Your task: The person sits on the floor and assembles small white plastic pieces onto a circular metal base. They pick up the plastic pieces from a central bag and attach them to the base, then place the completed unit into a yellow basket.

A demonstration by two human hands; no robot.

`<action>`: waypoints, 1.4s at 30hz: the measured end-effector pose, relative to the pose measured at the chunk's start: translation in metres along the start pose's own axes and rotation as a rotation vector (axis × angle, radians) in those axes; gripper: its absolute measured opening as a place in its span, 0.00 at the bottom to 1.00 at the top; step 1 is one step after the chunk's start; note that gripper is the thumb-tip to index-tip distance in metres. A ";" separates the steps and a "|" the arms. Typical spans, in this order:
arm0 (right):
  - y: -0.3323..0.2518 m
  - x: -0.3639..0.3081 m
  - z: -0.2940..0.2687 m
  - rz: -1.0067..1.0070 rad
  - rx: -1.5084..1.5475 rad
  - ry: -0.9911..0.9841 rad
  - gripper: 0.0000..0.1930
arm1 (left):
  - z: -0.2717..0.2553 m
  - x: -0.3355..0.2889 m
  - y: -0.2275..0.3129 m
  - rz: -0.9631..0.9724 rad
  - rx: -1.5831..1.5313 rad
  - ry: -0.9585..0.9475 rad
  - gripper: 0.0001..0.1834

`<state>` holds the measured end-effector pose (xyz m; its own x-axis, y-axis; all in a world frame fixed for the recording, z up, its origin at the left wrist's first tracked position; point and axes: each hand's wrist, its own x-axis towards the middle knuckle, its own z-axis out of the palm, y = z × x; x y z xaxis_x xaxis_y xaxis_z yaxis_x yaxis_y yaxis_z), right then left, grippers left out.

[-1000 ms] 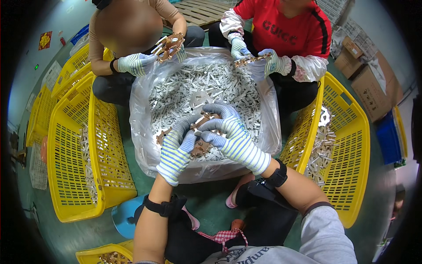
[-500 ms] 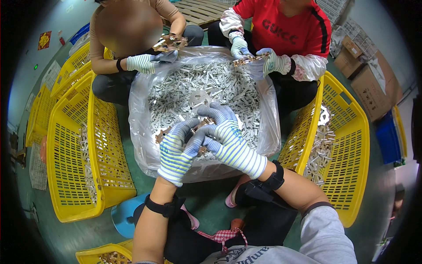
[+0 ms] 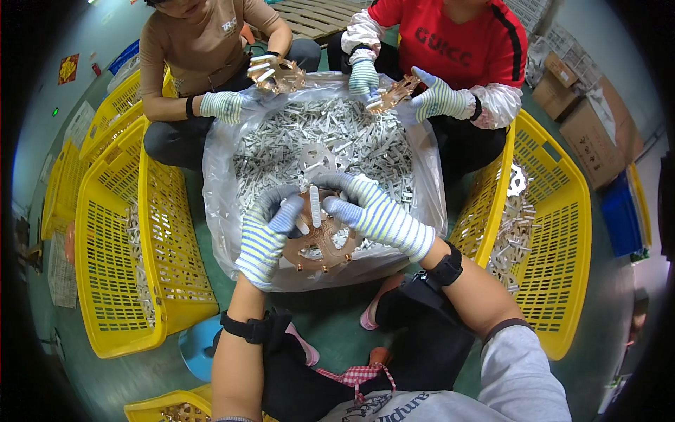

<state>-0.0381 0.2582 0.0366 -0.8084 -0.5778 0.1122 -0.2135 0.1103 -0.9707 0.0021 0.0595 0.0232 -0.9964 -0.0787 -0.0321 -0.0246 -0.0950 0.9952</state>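
Note:
In front of me, above the open plastic-lined bin, I hold a round copper-coloured metal plate [image 3: 320,235] with cut-outs and arms. My left hand [image 3: 264,235], in a striped glove, grips its left upper part, thumb pointing inward. My right hand [image 3: 383,218] is closed on its right upper part, its thumb near a small pale metal strip [image 3: 315,205] that stands against the plate. Another pale strip shows beside my left thumb. Beneath lies a heap of pale metal strips [image 3: 351,137], with a silvery cut-out disc [image 3: 318,156] on it just beyond my hands.
The bin's clear plastic liner [image 3: 430,183] surrounds the heap. Across it, two co-workers in gloves hold copper-coloured plates [image 3: 281,76]. Yellow baskets with metal pieces stand left [image 3: 179,246] and right [image 3: 555,260]. A blue round object [image 3: 200,344] sits low left; cardboard boxes [image 3: 594,144] are at right.
The plate between my hands has turned so that its broad face shows. My hands have moved apart around it. The co-workers' plates have tilted.

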 end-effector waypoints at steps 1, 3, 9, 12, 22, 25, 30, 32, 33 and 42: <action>0.000 0.001 0.002 -0.024 0.032 0.019 0.21 | 0.002 0.000 0.000 0.023 0.083 0.001 0.15; -0.002 0.000 0.003 0.038 0.029 0.023 0.20 | 0.003 0.000 -0.001 -0.006 0.065 -0.032 0.15; -0.006 0.000 0.010 -0.062 0.042 0.081 0.20 | -0.001 0.000 -0.003 -0.049 0.129 -0.049 0.15; -0.004 -0.001 0.007 0.022 -0.021 0.077 0.23 | -0.003 0.002 -0.006 -0.040 0.142 -0.064 0.15; 0.008 0.001 0.007 0.219 0.019 0.166 0.24 | -0.011 0.008 -0.017 -0.036 -0.110 -0.130 0.46; 0.007 0.002 -0.002 0.162 0.170 0.306 0.21 | -0.014 0.012 -0.012 -0.026 -0.122 -0.006 0.45; 0.013 0.005 -0.011 0.202 0.489 0.454 0.16 | 0.000 -0.004 -0.008 -0.265 -0.280 -0.233 0.25; 0.017 0.004 -0.011 0.200 0.557 0.466 0.15 | 0.005 -0.011 -0.007 -0.180 -0.037 -0.365 0.23; 0.019 0.005 -0.009 0.195 0.577 0.473 0.16 | 0.005 -0.011 -0.005 -0.236 0.022 -0.383 0.21; 0.030 0.007 -0.010 0.266 1.025 0.525 0.13 | 0.008 -0.005 -0.002 -0.068 -0.244 -0.300 0.31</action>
<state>-0.0554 0.2656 0.0109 -0.9386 -0.2046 -0.2779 0.3418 -0.6614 -0.6676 0.0064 0.0684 0.0218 -0.9737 0.2257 -0.0326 -0.1070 -0.3262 0.9392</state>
